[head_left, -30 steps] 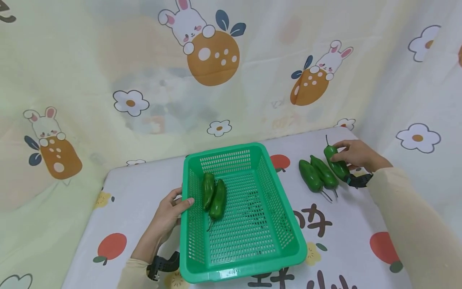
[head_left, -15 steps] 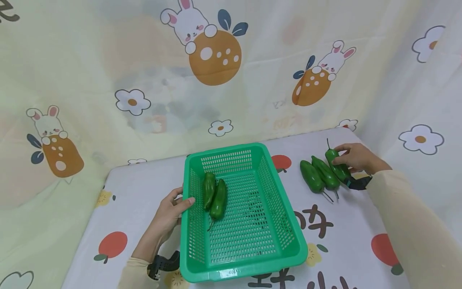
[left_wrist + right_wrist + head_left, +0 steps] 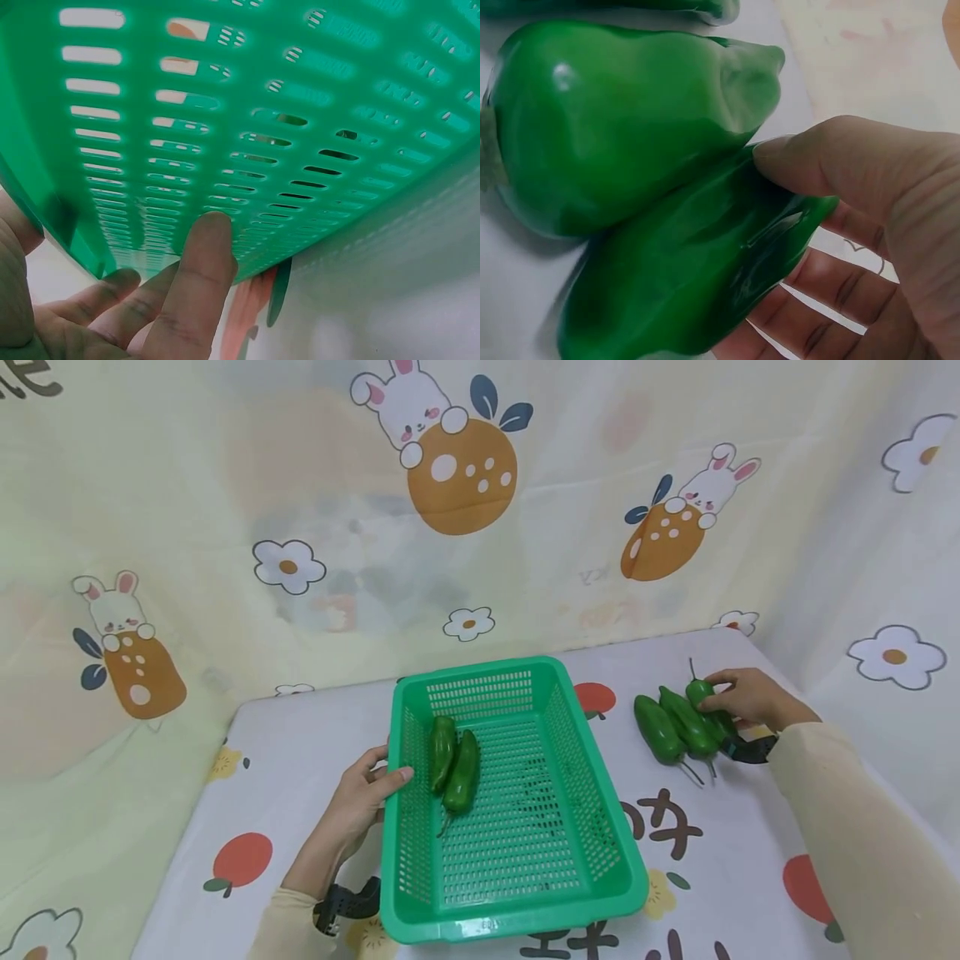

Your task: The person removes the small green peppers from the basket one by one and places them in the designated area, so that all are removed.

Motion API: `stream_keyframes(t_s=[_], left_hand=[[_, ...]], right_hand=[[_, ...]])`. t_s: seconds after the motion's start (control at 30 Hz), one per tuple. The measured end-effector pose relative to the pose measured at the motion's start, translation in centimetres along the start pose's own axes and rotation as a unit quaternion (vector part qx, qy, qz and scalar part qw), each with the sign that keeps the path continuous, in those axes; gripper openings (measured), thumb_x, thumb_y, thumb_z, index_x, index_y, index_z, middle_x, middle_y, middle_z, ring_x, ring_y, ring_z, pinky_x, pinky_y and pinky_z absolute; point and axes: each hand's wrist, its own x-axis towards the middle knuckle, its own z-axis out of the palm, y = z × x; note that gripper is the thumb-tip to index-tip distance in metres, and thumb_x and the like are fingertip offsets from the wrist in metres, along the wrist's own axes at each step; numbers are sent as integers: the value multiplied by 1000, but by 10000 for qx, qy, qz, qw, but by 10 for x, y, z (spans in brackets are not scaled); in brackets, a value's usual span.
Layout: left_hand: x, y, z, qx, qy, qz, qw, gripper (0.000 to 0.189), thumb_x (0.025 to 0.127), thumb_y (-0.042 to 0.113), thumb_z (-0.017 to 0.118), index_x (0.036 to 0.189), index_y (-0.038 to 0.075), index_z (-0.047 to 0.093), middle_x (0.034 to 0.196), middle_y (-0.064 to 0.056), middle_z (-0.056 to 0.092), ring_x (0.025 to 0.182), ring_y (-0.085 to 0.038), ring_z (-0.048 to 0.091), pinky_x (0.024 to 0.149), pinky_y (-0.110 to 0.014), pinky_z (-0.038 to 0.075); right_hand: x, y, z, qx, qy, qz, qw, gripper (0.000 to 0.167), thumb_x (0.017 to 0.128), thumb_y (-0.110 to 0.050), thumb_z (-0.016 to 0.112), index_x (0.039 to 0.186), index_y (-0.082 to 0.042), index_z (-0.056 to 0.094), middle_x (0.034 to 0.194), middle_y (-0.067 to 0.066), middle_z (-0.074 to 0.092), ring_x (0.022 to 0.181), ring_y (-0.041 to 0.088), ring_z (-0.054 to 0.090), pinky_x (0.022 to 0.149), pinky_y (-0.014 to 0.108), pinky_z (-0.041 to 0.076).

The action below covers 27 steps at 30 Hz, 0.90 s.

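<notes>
My left hand (image 3: 356, 802) grips the left side of a green plastic basket (image 3: 517, 931), thumb over its rim. In the left wrist view, the fingers of the left hand (image 3: 172, 315) lie under the slotted basket wall (image 3: 34, 97). Two green peppers (image 3: 462, 772) lie side by side in the basket's left part. At the far right, my right hand (image 3: 753, 697) holds a green pepper (image 3: 701, 692) between thumb and fingers. The right wrist view has this held pepper (image 3: 682, 277) against a neighbouring pepper (image 3: 622, 127), on the table.
Two more green peppers (image 3: 660, 731) lie to the left of the held one, stems toward me. A printed cloth (image 3: 315, 735) covers the table. Patterned curtains (image 3: 555, 552) hang behind the table and at its right.
My right hand and its pepper have come slightly toward me, close against the neighbouring pepper. The left hand keeps its hold on the basket. The head view has shifted a little.
</notes>
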Motion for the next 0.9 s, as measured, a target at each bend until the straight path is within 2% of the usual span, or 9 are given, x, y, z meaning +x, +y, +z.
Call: stream_keyframes(t_s=[0.37, 0.73, 0.9], left_hand=[[2, 2, 1, -37, -65, 46, 10000, 58, 102, 22, 70, 152, 5, 45, 130, -27, 66, 95, -30, 77, 77, -44, 66], [2, 0, 1, -59, -33, 83, 9999, 58, 102, 22, 70, 151, 5, 46, 129, -27, 67, 95, -30, 77, 77, -44, 66], [2, -1, 0, -38, 7, 68, 10000, 57, 101, 22, 70, 151, 6, 47, 127, -26, 67, 94, -30, 77, 76, -44, 67]], right_hand=[[-4, 1, 2, -232, 52, 110, 9997, 74, 102, -30, 62, 152, 14, 29, 140, 45, 36, 112, 47, 56, 80, 44, 65], [-12, -11, 2, -438, -183, 112, 9988, 82, 106, -37, 54, 154, 17, 17, 146, 48, 28, 127, 59, 45, 91, 58, 61], [-17, -18, 2, -705, 49, -137, 9974, 84, 107, -45, 49, 156, 16, 17, 148, 48, 28, 132, 64, 38, 100, 72, 51]])
